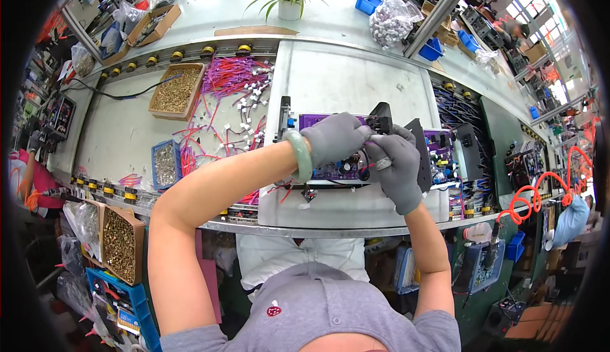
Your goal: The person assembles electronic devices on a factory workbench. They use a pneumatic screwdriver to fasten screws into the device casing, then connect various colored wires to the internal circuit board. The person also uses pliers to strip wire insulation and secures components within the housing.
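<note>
A purple circuit board point(330, 175) with dark and light components lies on a pale work plate point(356, 72) in front of me. Over its right half, my gloved left hand point(337, 137) and gloved right hand point(397, 161) meet with fingers closed in a pinch. What they grip is hidden by the fingertips. Just beyond the fingers stands a black bracket-like part point(381, 115). A thin wire point(365, 161) hangs below the pinch, close to the right fingers. Next to my right hand, a black panel point(418, 145) stands upright between this board and a second purple board point(441, 155).
Left of the work plate lie purple-red cables point(232, 75) with white connectors. There too are a tray of brass-coloured parts point(178, 90) and a blue bin point(166, 164). Dark blue cables point(467, 120) lie at right. A coiled orange hose point(534, 193) hangs farther right. A potted plant point(289, 10) stands behind.
</note>
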`<state>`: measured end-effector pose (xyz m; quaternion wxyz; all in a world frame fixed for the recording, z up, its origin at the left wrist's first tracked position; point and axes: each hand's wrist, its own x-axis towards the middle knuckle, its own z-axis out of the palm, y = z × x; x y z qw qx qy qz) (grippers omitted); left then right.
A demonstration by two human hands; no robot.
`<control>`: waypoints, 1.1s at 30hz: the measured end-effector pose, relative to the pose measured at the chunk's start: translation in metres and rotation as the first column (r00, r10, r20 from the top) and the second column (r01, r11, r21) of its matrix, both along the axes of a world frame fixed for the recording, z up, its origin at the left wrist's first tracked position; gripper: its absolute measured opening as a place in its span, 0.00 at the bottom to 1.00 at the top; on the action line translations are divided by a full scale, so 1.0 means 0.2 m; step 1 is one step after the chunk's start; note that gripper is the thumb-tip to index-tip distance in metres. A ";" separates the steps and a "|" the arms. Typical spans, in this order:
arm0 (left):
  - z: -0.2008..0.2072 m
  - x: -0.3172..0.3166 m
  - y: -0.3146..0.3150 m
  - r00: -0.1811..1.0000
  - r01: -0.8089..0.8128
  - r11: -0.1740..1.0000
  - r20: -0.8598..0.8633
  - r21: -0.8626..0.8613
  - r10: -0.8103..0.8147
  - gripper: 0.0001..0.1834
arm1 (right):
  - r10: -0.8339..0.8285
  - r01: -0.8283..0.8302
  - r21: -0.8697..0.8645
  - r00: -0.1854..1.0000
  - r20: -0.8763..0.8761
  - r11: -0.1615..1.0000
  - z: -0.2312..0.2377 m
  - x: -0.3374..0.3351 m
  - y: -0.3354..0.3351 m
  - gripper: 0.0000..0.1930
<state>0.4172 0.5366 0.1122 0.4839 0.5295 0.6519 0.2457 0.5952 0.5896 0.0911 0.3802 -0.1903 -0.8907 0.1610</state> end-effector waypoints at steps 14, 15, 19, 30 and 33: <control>-0.11 -0.27 -0.27 0.658 0.163 0.715 -0.615 0.680 0.435 0.14 | 0.010 -0.271 0.223 0.655 0.755 0.936 0.10 -0.15 0.18 0.04; -0.13 -0.28 -0.27 0.653 0.160 0.685 -0.597 0.711 0.467 0.14 | 0.026 -0.262 0.205 0.672 0.740 0.943 0.11 -0.15 0.17 0.04; -0.14 -0.28 -0.27 0.722 0.093 0.648 -0.499 0.756 0.479 0.11 | 0.056 -0.222 0.156 0.724 0.687 0.962 0.14 -0.12 0.16 0.05; -0.13 -0.26 -0.25 0.774 0.088 0.624 -0.448 0.776 0.448 0.05 | 0.133 -0.346 0.182 0.716 0.685 0.920 0.13 -0.16 0.19 0.04; -0.14 -0.25 -0.25 0.784 0.081 0.641 -0.446 0.763 0.432 0.05 | 0.115 -0.362 0.170 0.645 0.755 0.916 0.12 -0.19 0.19 0.03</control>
